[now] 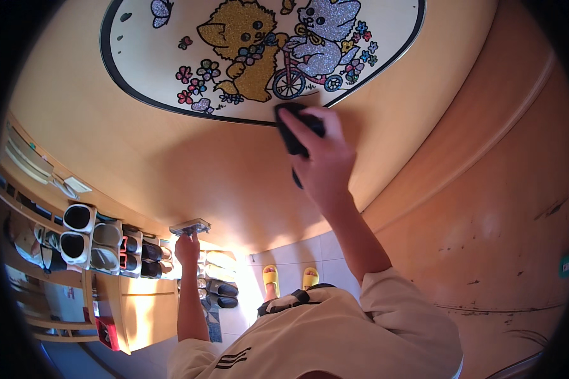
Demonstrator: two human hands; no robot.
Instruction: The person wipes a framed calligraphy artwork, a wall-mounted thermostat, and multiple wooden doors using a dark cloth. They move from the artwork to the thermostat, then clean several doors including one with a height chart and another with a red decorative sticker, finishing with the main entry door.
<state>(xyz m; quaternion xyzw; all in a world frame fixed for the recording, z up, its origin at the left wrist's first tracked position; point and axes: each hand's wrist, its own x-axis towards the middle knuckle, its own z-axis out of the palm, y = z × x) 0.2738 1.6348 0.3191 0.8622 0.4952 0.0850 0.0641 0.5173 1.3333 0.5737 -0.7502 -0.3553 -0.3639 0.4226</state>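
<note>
Upright before me is a wooden door [227, 175] with an inset panel [151, 61] of glittery cartoon cats, flowers and a tricycle. My right hand [320, 151] presses a soft-looking black object [294, 130] against the panel's lower rim. Motion blurs the object, and my fingers cover much of it, so I cannot tell its exact kind. Lower down at the left, my left hand [188, 246] is closed around a metal door handle [191, 226]. Its grip is partly hidden behind the fingers.
Several pairs of shoes [106, 241] stand in a rack on the left, beside a wooden cabinet [147, 312]. A red box [106, 333] is near it. Scuffed wood [483, 227] rises at the right. Yellow slippers [270, 279] are on my feet, over the tiled floor [308, 251].
</note>
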